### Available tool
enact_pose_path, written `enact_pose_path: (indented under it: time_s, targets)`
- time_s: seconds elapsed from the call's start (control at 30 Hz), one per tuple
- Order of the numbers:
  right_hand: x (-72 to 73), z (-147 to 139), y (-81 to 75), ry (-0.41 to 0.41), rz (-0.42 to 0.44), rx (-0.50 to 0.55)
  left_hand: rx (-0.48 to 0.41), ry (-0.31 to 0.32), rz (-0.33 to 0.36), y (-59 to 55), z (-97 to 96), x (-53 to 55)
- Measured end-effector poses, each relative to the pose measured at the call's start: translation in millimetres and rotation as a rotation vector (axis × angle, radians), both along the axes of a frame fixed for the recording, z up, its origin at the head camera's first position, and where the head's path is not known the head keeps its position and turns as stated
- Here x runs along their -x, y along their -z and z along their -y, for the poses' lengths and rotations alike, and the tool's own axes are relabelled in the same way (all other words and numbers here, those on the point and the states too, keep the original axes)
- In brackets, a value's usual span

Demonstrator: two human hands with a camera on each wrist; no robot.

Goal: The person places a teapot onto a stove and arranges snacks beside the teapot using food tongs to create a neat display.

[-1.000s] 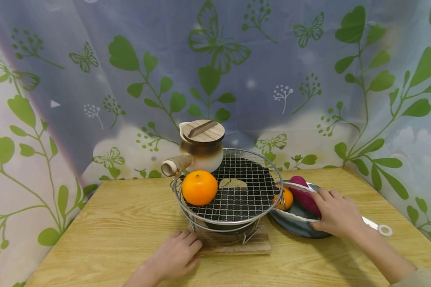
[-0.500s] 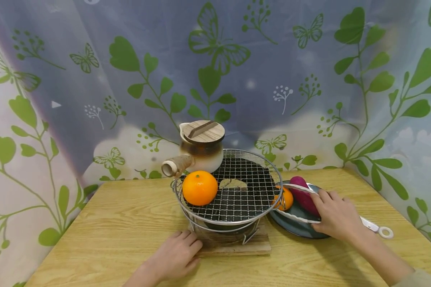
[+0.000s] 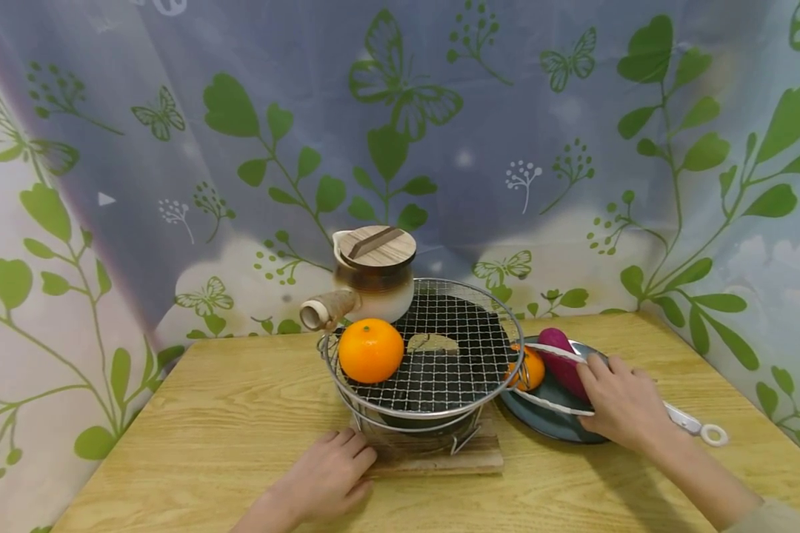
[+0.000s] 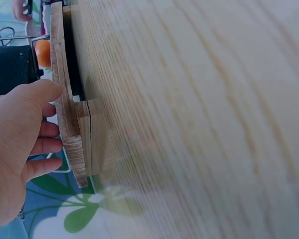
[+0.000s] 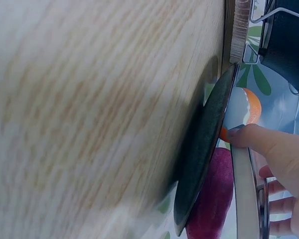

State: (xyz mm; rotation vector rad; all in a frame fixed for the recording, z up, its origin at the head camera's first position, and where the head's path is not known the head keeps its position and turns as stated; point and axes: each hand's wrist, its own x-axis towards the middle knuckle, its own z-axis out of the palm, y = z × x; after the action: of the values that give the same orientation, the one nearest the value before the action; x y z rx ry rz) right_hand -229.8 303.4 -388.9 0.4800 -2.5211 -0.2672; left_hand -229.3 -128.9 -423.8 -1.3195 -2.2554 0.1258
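My right hand [image 3: 623,400] grips a pair of tongs [image 3: 553,404], their ring end [image 3: 715,435] sticking out behind the palm. The two tong arms reach either side of a small orange [image 3: 532,369] on the dark plate [image 3: 553,429]. Along the same plate lies a long purple vegetable [image 3: 565,368], partly behind the tongs and hand. In the right wrist view the thumb [image 5: 246,135] presses on one tong arm [image 5: 246,194]. My left hand [image 3: 327,474] rests its fingertips on the left front corner of a wooden board [image 4: 65,99], fingers relaxed and slightly bent.
A round wire grill rack [image 3: 453,370] over a dark stove stands on the board. On the rack are a larger orange [image 3: 370,351] and a brown-and-cream side-handled pot [image 3: 376,289] with a wooden lid. The rack's right rim overhangs the plate. A patterned cloth [image 3: 440,185] hangs behind the table [image 3: 227,414].
The scene sits slightly lower in the head view now. Both hands, the tongs and the fruit stay nearly where they were.
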Motion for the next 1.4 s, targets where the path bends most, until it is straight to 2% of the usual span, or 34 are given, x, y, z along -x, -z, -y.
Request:
enact_pose_path:
  time_s: [0.17,0.4,0.93,1.07,1.4]
  targets:
    - [-1.7,-3,-1.9,0.001,-0.011,0.034,0.005,-0.005,0.003,0.6,-0.1,-1.0]
    - [-6.1,-9,-11.5,0.03,0.05,0.045,0.007,-0.01,0.011,-0.1,-0.1,-2.5]
    - [-19.1,-35,-28.9,0.07,0.108,0.145,0.002,-0.011,0.0,0.6,0.2,-0.6]
    - [-24.9,-43,-35.8,0.072,0.088,0.149,-0.003,-0.012,0.005,0.6,0.3,-0.8]
    - [-35.4,-49,-54.8,0.163,0.117,0.177,-0.014,-0.006,0.008,1.5,-0.2,0.2]
